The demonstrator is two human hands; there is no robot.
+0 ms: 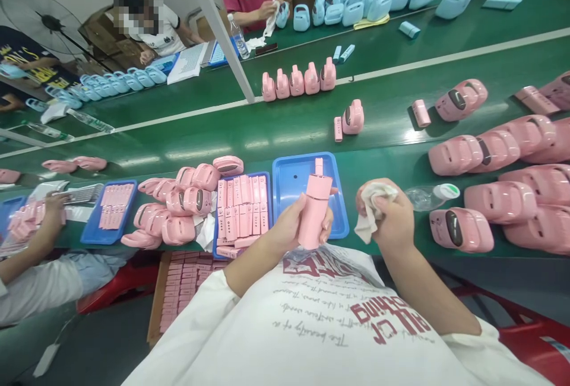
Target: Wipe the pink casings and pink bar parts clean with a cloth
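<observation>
In front of my chest, my left hand (291, 222) is wrapped round a pink box-shaped plastic piece (314, 208) with a narrower tip at its top. My right hand (394, 214), to the right of it, is closed on a crumpled white cloth (373, 205), apart from the pink piece. Behind the pink piece lies a blue tray (285, 166). A second blue tray (268, 184), left of my left hand, holds many pink pieces (240, 208) in rows. A clear plastic bottle (423, 197) with a white and green cap lies right of my right hand.
Pink plastic housings (499, 196) crowd the right side, with more housings (180, 205) at left. Five-odd, several small ones (296, 80) stand in a row on the green belt (200, 136). Co-workers sit across and at left. A metal post (222, 35) rises beyond the belt.
</observation>
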